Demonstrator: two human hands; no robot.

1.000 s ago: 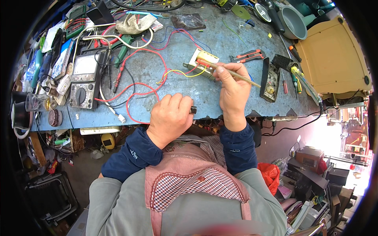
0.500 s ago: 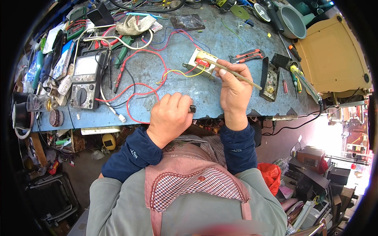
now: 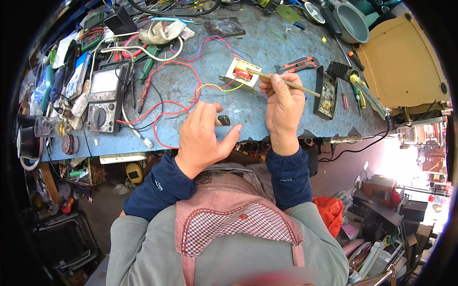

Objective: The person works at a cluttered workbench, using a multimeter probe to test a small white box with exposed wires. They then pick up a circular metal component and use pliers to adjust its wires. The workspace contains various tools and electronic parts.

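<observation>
Right hand point(image 3: 282, 107) pinches a thin stick point(image 3: 286, 82), long axis running upper-left to the transformer point(image 3: 241, 75) at upper centre of the bench point(image 3: 257, 112). Left hand point(image 3: 202, 136), fingers apart, sits lower-left, farther off, beside a small dark part point(image 3: 223, 120).

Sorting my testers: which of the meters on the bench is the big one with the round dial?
The black meter at the left, beside the red wires; the green one is smaller, farther back.
</observation>
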